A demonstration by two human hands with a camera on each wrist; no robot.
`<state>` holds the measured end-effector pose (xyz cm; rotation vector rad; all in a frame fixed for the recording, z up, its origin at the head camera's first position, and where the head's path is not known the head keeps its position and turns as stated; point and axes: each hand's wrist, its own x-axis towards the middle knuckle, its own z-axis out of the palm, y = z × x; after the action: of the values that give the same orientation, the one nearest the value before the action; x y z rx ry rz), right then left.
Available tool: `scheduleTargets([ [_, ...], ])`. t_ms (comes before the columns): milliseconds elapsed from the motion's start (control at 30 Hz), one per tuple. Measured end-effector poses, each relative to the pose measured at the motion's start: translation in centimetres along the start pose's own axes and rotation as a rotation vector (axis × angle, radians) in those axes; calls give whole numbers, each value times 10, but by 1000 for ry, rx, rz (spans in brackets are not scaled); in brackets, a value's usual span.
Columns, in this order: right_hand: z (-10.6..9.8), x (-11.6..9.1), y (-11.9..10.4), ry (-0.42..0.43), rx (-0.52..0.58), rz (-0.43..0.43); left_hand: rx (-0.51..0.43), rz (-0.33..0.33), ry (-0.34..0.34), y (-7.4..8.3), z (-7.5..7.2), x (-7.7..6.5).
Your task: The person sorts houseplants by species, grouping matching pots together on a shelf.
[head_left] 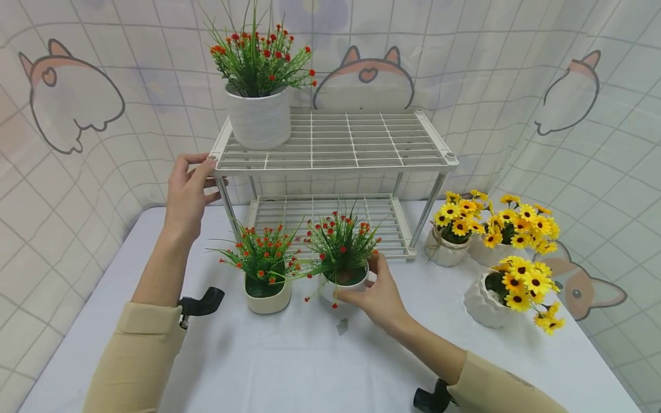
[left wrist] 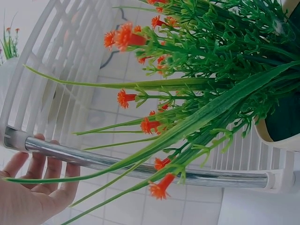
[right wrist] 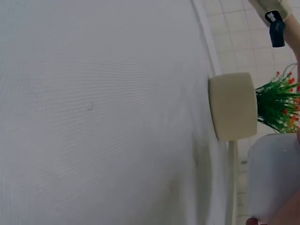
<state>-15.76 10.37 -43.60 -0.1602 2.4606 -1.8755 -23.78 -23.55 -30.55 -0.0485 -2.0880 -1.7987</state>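
Note:
At the front left corner of a white two-tier wire rack (head_left: 361, 166), my left hand (head_left: 187, 195) holds the corner, fingers behind the chrome post (left wrist: 93, 159). My right hand (head_left: 379, 298) grips a small white pot (right wrist: 272, 173) of green grass and red flowers (head_left: 343, 246) in front of the lower tier. In the right wrist view a gap shows between that pot's base and the tabletop. To its left, a cream pot (head_left: 268, 298) with similar red flowers stands on the table, close to the rack's left post.
A larger white pot (head_left: 260, 120) with red flowers stands on the top tier's left side. Several white pots of yellow flowers, including a ridged one (head_left: 485, 301), stand right of the rack on the white-covered table (head_left: 289, 367). A patterned curtain (head_left: 465, 69) hangs behind.

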Motion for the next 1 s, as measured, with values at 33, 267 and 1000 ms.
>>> scheduleTargets([
  [33,-3,-1,-3,0,4,-1,3,0,0,0,0,0],
  [267,-20,-9,-22,13,36,0,8,-2,3,0,0,0],
  [1000,-58,-21,-114,-9,91,-139,20,14,7,2,2,-2],
])
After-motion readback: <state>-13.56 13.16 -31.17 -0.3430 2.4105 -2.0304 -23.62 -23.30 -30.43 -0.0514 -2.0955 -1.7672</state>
